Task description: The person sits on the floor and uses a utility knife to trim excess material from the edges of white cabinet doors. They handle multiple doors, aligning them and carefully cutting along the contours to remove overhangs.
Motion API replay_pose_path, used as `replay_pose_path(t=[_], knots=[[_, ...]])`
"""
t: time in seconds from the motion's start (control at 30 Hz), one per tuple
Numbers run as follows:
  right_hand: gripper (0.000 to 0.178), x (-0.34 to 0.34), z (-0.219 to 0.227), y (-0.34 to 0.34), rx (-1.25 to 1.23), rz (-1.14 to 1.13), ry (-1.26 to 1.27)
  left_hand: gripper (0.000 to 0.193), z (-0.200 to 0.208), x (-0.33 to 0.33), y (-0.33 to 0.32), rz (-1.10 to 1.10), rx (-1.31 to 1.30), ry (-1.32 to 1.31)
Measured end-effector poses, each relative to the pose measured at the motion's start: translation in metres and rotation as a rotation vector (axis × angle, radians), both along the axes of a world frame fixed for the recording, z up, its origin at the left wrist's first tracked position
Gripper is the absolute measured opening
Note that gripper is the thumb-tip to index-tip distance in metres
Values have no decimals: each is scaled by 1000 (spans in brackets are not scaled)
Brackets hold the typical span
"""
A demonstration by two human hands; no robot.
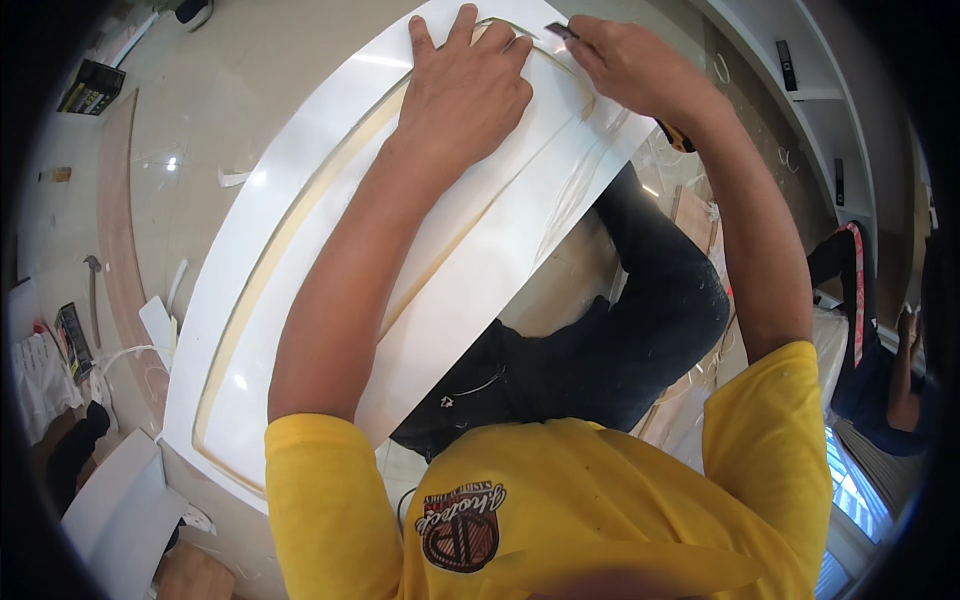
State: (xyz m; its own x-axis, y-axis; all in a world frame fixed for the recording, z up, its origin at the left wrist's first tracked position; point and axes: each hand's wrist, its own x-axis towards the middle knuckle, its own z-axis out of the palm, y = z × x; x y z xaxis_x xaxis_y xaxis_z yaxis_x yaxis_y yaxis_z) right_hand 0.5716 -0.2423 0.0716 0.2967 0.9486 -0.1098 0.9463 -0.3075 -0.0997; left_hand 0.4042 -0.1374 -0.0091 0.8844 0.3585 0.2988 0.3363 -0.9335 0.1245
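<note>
A large white panel [460,320] with one curved edge lies across my lap and reaches away from me. A long cut-out with a tan, wood-coloured edge follows its curve. My left hand [465,95] rests on the panel's far end with its fingers spread, over the end of that cut-out. At the far right corner my right hand [640,70] is closed around a utility knife [562,31], whose dark blade points left over the panel. Most of its handle is hidden in my fingers. Something yellow and black [677,136] shows beneath my right wrist; I cannot tell whether it belongs to the knife.
On the tiled floor at left lie a hammer [93,285], a long wooden strip [120,200], a black box [91,86] and white offcuts. White shelving [830,120] stands at right. Another person [885,370] sits at the right edge. A white board [120,510] is at lower left.
</note>
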Motion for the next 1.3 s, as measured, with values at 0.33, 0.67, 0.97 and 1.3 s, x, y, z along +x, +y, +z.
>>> replay_pose_path(t=[0.33, 0.67, 0.97, 1.3], knots=[[31, 4, -24, -1, 70, 13, -122, 46, 6, -2, 2, -52, -94, -105], [22, -7, -5, 18, -223, 19, -226, 43, 2, 0, 3, -46, -61, -140], [25, -16, 5, 36, -396, 93, -296, 41, -4, -3, 4, -43, 25, -196], [31, -49, 49, 63, -684, -74, -209, 38, -3, -5, 4, -61, 9, -187]])
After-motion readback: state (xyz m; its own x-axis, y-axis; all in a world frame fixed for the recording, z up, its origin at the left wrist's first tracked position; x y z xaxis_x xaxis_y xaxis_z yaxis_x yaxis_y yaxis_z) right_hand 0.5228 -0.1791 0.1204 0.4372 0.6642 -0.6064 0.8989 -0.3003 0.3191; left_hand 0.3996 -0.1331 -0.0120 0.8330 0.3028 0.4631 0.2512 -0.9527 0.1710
